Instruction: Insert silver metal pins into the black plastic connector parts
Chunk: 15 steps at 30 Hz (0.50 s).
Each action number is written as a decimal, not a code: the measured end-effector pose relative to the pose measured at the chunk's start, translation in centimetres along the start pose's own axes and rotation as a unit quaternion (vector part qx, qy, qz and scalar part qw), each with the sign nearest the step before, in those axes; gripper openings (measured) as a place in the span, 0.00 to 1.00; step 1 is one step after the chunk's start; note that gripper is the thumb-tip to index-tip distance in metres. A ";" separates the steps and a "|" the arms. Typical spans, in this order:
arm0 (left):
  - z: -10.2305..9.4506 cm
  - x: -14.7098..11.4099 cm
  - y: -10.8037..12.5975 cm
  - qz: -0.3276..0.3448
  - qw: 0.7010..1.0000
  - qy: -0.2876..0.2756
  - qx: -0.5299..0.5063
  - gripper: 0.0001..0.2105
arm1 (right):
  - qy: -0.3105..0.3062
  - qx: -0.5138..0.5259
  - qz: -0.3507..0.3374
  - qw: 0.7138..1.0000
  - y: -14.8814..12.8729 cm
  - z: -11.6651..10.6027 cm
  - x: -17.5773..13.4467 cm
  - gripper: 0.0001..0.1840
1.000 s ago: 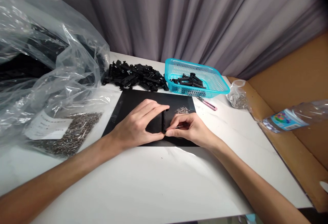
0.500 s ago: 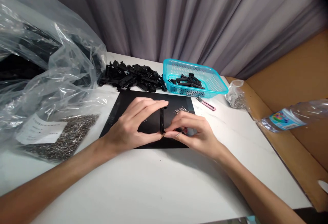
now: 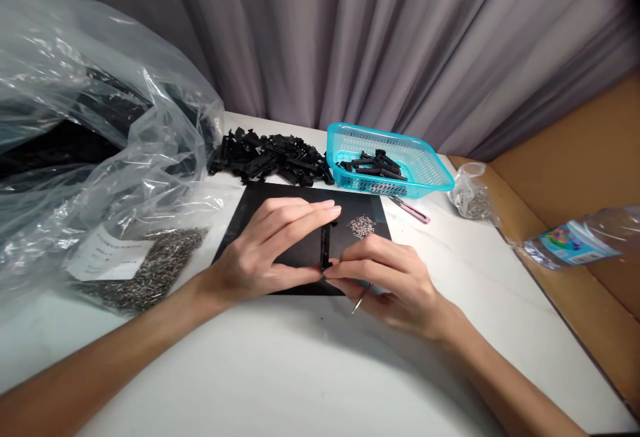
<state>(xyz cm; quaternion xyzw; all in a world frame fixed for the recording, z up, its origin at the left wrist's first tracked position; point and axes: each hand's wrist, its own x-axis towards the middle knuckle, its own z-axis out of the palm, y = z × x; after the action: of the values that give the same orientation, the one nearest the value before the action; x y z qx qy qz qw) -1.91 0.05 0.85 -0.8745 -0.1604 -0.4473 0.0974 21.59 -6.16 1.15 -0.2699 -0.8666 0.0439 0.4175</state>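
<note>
My left hand is closed on a narrow black plastic part, held upright on edge between thumb and fingertips over a black mat. At the part's near end, my right hand has its thumb and forefinger pinched together, touching it. A thin metal tool sticks out below the right hand's fingers; its kind does not show. Whatever small piece the right fingertips may hold is hidden. Just beyond the right hand lies a small heap of metal pins or screws on the mat.
A pile of black plastic parts lies behind the mat, beside a blue basket with similar parts. Near it are a pink cutter, a small bag of metal pieces and a bottle. A bag of metal pieces lies left.
My right hand has turned, and the metal tool now points down toward the near side. The small metal heap shows more fully. The whole view has shifted slightly.
</note>
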 end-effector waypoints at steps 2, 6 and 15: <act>0.0 0.0 0.0 0.008 1.000 0.003 -0.007 0.37 | -0.014 -0.033 -0.013 0.999 -0.2 -0.2 -0.1 0.09; 0.1 0.2 0.1 0.014 1.000 0.014 -0.013 0.37 | -0.032 -0.070 -0.029 0.997 -0.7 -0.8 0.2 0.08; 0.2 0.1 0.0 0.012 1.000 0.003 -0.017 0.34 | -0.067 -0.115 -0.018 0.991 -1.1 -1.1 0.5 0.08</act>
<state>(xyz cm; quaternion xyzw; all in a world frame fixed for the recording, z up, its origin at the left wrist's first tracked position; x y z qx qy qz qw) -1.72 0.17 0.82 -0.8763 -0.1422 -0.4517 0.0885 21.65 -6.99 2.56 -0.2967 -0.8965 -0.0462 0.3257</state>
